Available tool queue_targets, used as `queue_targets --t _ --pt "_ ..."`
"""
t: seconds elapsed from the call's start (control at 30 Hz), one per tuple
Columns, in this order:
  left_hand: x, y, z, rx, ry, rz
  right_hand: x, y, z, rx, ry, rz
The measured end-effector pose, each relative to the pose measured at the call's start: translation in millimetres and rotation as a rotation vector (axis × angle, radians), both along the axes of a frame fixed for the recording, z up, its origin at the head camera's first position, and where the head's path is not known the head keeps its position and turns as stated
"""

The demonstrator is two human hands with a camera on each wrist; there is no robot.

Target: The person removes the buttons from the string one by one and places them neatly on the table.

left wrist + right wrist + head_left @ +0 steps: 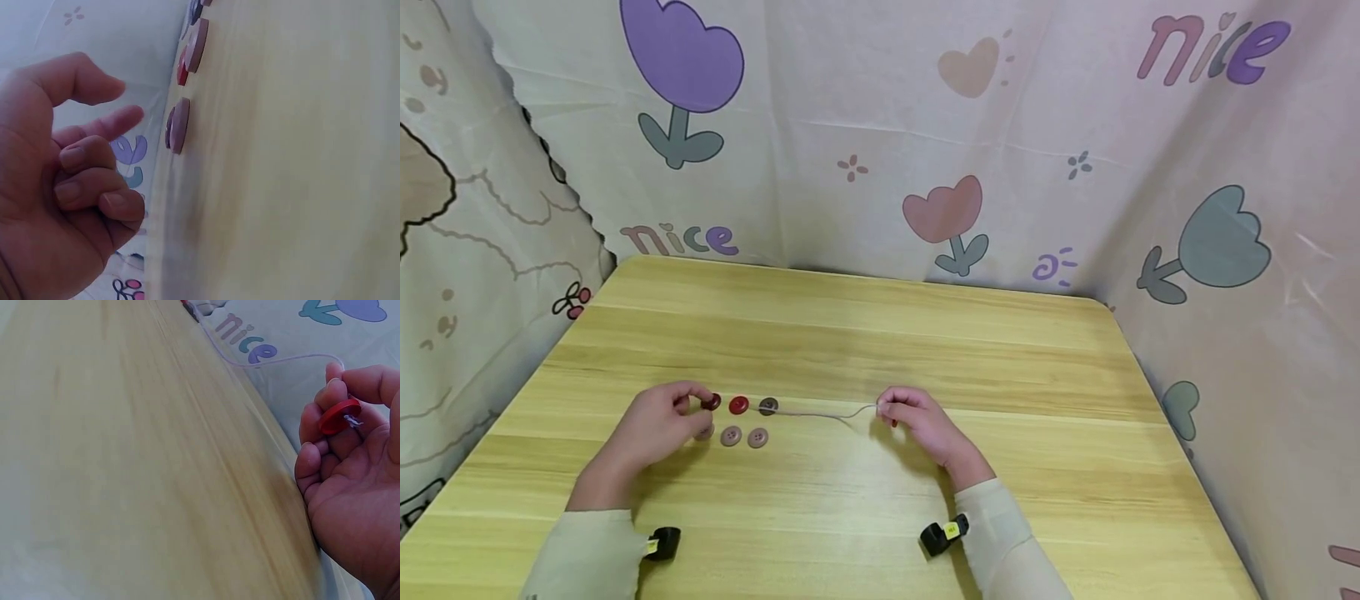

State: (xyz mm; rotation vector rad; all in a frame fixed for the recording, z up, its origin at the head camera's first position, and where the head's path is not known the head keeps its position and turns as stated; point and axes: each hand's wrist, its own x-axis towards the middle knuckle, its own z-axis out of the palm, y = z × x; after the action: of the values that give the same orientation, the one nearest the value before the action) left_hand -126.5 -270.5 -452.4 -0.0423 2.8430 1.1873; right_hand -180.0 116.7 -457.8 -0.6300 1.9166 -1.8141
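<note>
My left hand [658,421] hovers at the left end of two rows of buttons, thumb and index finger extended and apart, other fingers curled. Nothing is between its fingertips. By the index finger lies a dark red button [711,402], followed rightward by a red button [739,405] and a dark grey button [768,406]. Nearer me are several mauve buttons [731,436], the leftmost partly behind my thumb. My right hand [917,417] pinches a thin pale string [812,414] between thumb and index finger. Against its curled fingers hangs a red button [339,417] with the string's knotted end.
The string's other part runs left across the table and overlaps the dark grey button. Each wrist carries a small black camera [664,544] just over the wooden table [820,517]. Printed cloth [820,125] hangs behind and beside the table.
</note>
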Motion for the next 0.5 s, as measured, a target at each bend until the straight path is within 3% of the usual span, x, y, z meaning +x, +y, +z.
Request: queue_targets --t 0.23,0.5 --pt "-13.2 15.2 10.2 -0.016 0.038 -0.021 -0.3 1.0 0.7 -0.002 0.001 0.0" --pt "-26.7 36.5 22.8 0.032 0.015 -0.06 0.6 0.2 3.0 0.005 0.0 -0.003"
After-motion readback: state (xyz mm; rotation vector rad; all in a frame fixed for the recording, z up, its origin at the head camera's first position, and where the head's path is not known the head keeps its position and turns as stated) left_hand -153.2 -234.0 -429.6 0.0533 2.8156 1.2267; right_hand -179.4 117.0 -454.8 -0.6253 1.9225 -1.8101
